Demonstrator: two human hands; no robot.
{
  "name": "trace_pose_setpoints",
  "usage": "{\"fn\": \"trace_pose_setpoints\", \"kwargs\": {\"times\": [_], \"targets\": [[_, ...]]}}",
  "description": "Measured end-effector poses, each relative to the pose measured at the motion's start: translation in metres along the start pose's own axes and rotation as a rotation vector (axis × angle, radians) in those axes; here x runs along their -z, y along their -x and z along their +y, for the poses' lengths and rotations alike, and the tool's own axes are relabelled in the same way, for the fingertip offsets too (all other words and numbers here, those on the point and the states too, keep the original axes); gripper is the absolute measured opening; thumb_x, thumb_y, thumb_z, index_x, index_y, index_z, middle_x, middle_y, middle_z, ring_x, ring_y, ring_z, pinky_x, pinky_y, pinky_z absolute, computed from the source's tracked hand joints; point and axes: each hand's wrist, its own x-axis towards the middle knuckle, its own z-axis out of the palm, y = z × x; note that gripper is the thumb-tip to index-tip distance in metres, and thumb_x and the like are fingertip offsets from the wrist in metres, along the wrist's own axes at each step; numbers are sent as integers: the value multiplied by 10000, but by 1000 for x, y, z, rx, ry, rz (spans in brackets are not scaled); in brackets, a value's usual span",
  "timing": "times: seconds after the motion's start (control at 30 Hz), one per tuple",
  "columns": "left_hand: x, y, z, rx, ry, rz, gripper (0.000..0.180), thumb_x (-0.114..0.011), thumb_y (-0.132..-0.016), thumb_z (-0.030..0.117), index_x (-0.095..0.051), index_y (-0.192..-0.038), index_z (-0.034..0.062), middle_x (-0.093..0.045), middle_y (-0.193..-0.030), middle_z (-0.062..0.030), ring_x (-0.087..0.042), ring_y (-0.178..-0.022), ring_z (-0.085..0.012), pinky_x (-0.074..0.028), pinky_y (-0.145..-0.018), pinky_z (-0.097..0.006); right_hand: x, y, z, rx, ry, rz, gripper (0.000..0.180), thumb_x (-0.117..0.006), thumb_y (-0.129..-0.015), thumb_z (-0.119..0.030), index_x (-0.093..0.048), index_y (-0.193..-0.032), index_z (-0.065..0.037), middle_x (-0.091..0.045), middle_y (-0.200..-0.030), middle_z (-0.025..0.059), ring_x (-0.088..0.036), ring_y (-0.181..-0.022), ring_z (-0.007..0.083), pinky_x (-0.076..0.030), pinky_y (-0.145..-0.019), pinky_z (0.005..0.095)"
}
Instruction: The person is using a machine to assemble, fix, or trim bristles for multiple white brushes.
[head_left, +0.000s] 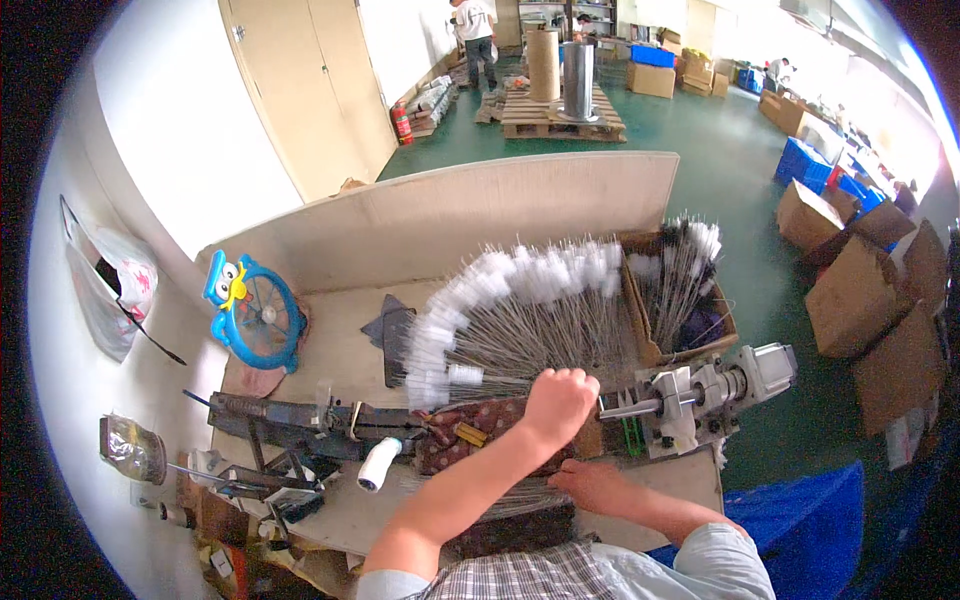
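Observation:
My left hand (563, 405) is closed in a fist just left of the spindle of a small metal machine (690, 400). Whatever it grips is hidden by the fingers. Lower down, my right hand (592, 484) has its fingers drawn together at the right end of a bundle of thin wires (515, 497); what is between them is too small to make out. Beyond the hands, many white-tufted wire brushes (530, 290) lie fanned out on the table, tufts outward. A patterned dark red cloth (445, 455) lies beside my left forearm, with a small yellow piece (471, 434) on it.
An open carton (645, 335) of more brushes stands at the table's back right. At left are a blue toy-shaped fan (262, 315), a long dark metal fixture (270, 415) and a white handheld device (379, 465). A raised board (480, 195) edges the far side; blue sheeting (800, 530) hangs at right.

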Motion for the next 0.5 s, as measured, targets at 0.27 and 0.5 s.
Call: {"fn": "trace_pose_setpoints", "kwargs": {"times": [0.27, 0.5], "targets": [[9, 25, -58, -18, -227, -30, 172, -569, -750, 120, -651, -895, 77, -559, -1099, -93, -421, -1192, -256, -252, -1061, -449, -1, -4, -19, -77, 19, 114, 217, -512, -763, -95, -520, -967, -22, -525, -881, 146, -597, -780, 332, -517, -658, 417], [81, 87, -10, -47, 91, 154, 246, -653, -692, 75, -648, -937, 56, -589, -1075, -91, -501, -1117, -263, -346, -1003, -456, 47, -1, -35, -50, 526, 268, 102, -541, -709, -109, -532, -799, -62, -509, -804, 78, -569, -774, 220, -493, -570, 325]]}}
